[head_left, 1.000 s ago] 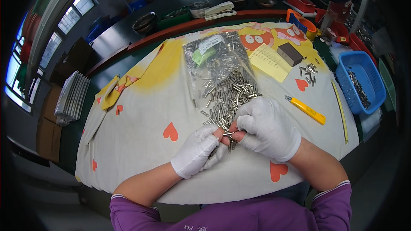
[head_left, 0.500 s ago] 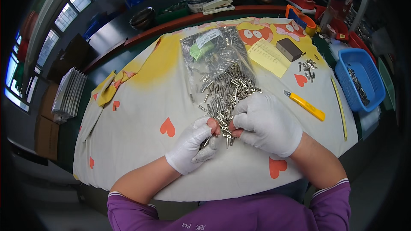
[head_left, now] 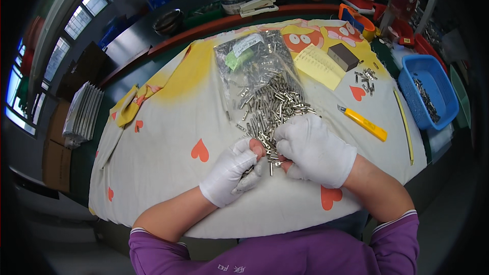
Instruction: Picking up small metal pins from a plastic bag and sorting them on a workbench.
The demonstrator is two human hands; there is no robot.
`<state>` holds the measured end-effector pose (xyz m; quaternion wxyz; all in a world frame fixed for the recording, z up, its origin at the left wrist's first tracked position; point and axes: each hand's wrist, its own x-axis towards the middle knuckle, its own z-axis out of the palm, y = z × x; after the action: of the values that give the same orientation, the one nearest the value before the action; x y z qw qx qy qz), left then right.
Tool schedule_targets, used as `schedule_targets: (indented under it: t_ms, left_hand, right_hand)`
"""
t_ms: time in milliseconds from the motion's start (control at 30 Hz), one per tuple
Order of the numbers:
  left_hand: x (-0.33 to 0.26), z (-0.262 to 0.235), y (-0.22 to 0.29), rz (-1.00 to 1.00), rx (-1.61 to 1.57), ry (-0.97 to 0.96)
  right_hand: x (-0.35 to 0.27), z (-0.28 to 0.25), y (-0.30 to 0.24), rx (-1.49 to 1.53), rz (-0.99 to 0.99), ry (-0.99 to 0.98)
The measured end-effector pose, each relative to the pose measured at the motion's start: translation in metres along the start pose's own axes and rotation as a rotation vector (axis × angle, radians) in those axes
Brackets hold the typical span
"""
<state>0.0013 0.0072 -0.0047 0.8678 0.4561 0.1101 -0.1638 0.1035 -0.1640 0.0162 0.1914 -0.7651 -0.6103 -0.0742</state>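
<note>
A heap of small silvery metal parts (head_left: 277, 103), slim with holed ends, spills toward me from a clear plastic bag (head_left: 225, 87). My left hand (head_left: 230, 173), in a white glove with bare fingertips, is curled at the near left edge of the heap. Several of the metal parts show inside its closed fingers. Just to the right, my gloved right hand (head_left: 318, 150) pinches one small metal part (head_left: 278, 163) between thumb and fingers. Its fingertips are partly hidden by the glove, and loose parts lie between the two hands.
To the right lie a yellow utility knife (head_left: 364, 124), a yellow strip (head_left: 403, 127) and a blue basket (head_left: 428, 94) with metal parts. Farther back are a yellow paper (head_left: 320, 67), a dark block (head_left: 343, 57) and a small group of parts (head_left: 365, 79). A patterned cloth (head_left: 158, 173) covers the table.
My right hand has turned slightly and shifted a little down, its fingers closing around a small part. My left hand has moved slightly right, still curled around its parts.
</note>
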Motion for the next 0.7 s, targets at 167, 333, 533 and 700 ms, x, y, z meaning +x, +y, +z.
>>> schedule_targets:
  t_ms: [167,333,533,700]
  left_hand:
    - [-0.001,0.009,0.001,-0.124,0.205,0.052]
    - [-0.005,0.013,-0.002,-0.088,0.302,0.066]
    - [-0.005,0.012,-0.006,-0.048,0.298,0.111]
    - [-0.004,0.012,-0.004,-0.064,0.271,0.110]
  right_hand:
    - [0.005,-0.018,-0.005,0.097,0.002,0.215]
    - [0.005,-0.007,-0.004,0.114,-0.035,0.265]
    - [0.003,-0.017,-0.005,0.121,-0.050,0.128]
    - [0.006,-0.018,0.000,0.158,-0.035,0.093]
